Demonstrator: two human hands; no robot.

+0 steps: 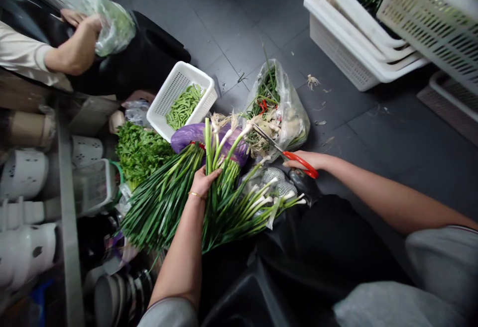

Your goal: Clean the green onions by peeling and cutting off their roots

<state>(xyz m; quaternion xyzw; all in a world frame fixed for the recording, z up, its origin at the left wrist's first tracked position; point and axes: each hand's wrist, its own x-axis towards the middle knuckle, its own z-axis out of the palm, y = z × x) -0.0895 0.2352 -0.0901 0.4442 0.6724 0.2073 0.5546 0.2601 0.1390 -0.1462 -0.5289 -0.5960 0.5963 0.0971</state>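
Note:
My left hand [206, 181] is closed round a few spring onions [225, 144], their white root ends pointing up and away from me. In my right hand [304, 160] is a pair of scissors with red handles [306, 165]; the blades reach to the root end of one held stalk. Below and left of my left hand spreads a large pile of spring onions [160, 202], with more white-ended stalks [267, 200] fanned out towards my lap. Just beyond the scissors stands a clear plastic bag [295, 113] holding roots and trimmings.
A white basket [155, 114] holds green bean pods [183, 107]. Leafy greens [140, 150] lie left of it, beside a shelf with white containers [24, 172]. Stacked white baskets [336, 43] stand at the right. Another person's hand [89, 22] is in a plastic bag [115, 28].

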